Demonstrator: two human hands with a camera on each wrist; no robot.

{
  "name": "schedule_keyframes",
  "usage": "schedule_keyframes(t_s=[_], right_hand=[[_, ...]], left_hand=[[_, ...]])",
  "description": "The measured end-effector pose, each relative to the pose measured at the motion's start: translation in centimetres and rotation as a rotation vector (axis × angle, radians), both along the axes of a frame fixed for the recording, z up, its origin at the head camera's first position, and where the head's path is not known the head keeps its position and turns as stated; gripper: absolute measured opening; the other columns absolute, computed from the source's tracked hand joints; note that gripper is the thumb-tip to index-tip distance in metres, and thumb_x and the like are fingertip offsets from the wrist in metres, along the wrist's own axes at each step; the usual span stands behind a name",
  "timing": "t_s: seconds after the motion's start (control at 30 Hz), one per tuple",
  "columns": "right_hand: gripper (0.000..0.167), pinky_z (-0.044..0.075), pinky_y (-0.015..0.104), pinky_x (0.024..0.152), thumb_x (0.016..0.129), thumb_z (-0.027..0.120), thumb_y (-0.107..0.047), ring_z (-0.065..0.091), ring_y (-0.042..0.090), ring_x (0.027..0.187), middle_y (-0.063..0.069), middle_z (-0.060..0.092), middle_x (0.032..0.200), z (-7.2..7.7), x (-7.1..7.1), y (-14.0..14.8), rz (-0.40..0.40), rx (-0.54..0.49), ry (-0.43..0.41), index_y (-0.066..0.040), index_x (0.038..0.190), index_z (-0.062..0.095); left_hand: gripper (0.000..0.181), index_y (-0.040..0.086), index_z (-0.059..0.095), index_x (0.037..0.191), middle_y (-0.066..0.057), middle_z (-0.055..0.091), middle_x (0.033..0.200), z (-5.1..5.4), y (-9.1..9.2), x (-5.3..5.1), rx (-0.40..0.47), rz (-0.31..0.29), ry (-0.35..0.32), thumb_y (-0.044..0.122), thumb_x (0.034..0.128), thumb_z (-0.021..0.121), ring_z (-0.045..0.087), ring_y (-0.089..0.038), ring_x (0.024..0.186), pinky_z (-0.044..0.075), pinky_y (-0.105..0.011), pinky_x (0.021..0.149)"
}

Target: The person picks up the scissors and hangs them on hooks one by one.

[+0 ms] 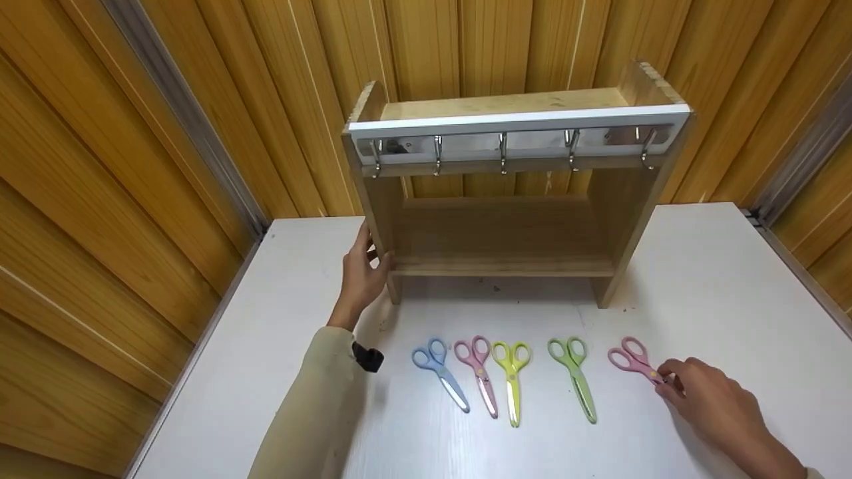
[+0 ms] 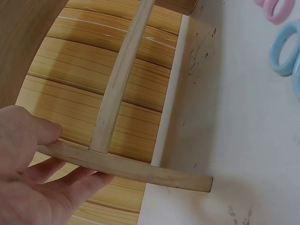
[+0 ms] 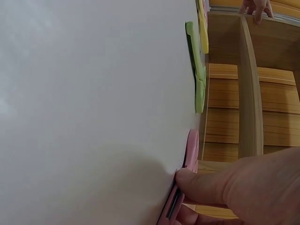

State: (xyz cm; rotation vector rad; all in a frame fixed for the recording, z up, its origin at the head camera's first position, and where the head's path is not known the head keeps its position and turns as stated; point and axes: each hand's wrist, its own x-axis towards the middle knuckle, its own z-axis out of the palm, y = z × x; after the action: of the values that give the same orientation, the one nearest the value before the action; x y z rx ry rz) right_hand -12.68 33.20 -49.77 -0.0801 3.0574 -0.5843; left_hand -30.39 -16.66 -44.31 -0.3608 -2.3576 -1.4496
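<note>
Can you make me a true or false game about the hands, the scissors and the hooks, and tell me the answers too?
1. The right hand pinches a pair of pink, loop-handled scissors. True.
2. The left hand holds blue, loop-handled scissors. False: it grips a side of the light-brown wooden rack.
3. Five silver metal hooks line the rack's front. True.
4. Yellow, loop-handled scissors hang from a hook. False: they lie on the flat white tabletop.
5. The yellow scissors lie between the other pink pair and the green, loop-handled scissors. True.
6. Only three pairs of scissors are in the head view. False: there are five.
</note>
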Motion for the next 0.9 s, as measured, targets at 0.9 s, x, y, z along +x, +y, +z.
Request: schedule_keyframes(t_s=[0.9], right_hand=[[0.012,0.037,0.033,0.047,0.082,0.083,-0.005,0.048,0.018,0.065,0.0,0.056,0.076,0.87,-0.69,0.27,0.031,0.044,0.037,-0.009,0.091,0.077]], left_hand=[[0.079,0.014,0.024,0.164,-0.01,0.043,0.16,-0.09,-0.04,-0.07,0.004,0.004,-0.038,-0.004,0.0984,0.062,0.051,-0.029,0.139,0.05,-0.039,0.11]])
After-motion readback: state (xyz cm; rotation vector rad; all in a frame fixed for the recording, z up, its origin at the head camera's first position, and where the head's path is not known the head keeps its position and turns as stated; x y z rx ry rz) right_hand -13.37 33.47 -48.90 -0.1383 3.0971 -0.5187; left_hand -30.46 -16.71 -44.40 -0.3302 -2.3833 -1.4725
